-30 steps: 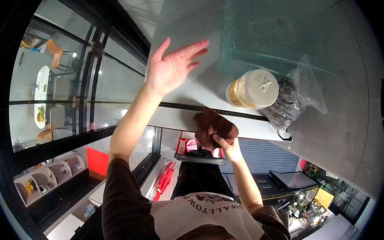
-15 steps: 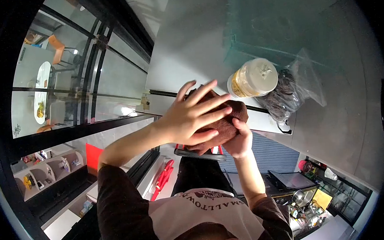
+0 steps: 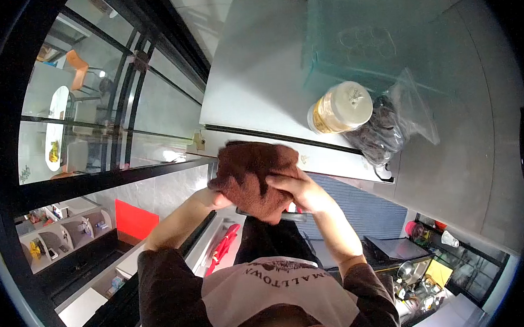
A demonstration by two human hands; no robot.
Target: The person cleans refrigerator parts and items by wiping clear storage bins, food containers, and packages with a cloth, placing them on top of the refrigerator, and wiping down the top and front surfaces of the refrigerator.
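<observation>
A brown towel (image 3: 256,169), bunched and folded, is held up in front of my chest between both hands. My left hand (image 3: 209,198) grips its left edge, with most of the fingers hidden behind the cloth. On the right side my right hand (image 3: 302,191) is closed on the towel, one digit lying across its front and the rest tucked behind. Whether anything is wrapped inside cannot be seen. Beyond the towel, a white-lidded plastic jar (image 3: 341,109) with a yellowish label stands on top of the white cabinet (image 3: 257,63).
A clear plastic bag (image 3: 385,133) of dark dried pieces lies beside the jar. Behind them is a greenish transparent box (image 3: 362,46). A black-framed glass partition (image 3: 111,165) runs along my left. A red umbrella-like item (image 3: 224,248) and a cluttered counter (image 3: 422,288) are lower down.
My left hand, spread over the cloth before, has moved down and left to its edge. The towel has shifted left and been opened out or turned between my hands.
</observation>
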